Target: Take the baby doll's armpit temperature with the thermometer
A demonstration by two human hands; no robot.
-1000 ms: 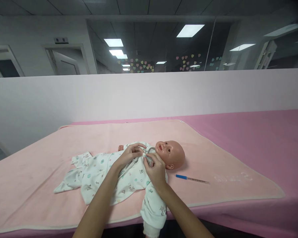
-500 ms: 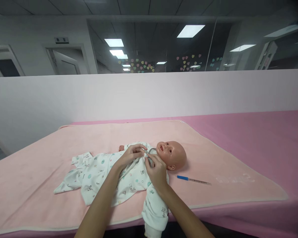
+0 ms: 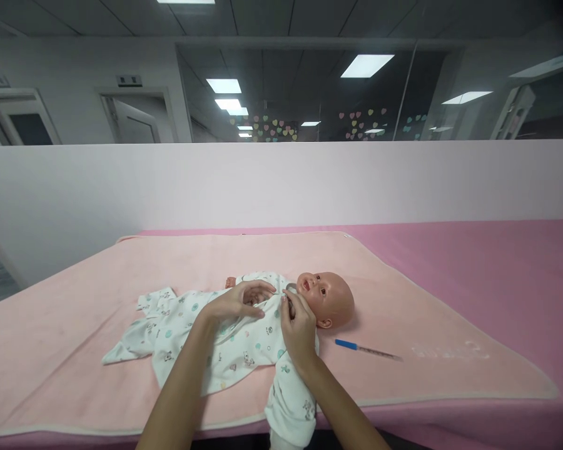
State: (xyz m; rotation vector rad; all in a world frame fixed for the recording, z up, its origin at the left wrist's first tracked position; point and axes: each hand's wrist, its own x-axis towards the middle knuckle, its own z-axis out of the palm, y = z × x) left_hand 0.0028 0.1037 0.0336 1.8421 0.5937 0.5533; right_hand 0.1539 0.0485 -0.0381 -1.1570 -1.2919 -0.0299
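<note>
Vs a sec ago: my left hand (image 3: 237, 303) has let go of the neckline, grip now loose, fingers spread over the chest of the romper (image 3: 234, 340). My right hand (image 3: 299, 328) still pinches the collar just under the chin. So the collar work sits w/ the right only.

Doll (image 3: 327, 299) lies on its back mid-blanket (image 3: 403, 287) on the bench (image 3: 497, 262). Long axis runs L–R, head to my right, legs left. One sleeve hangs over the near edge. Blue-capped thin stick (image 3: 366, 350) lies near the head, apart.
</note>
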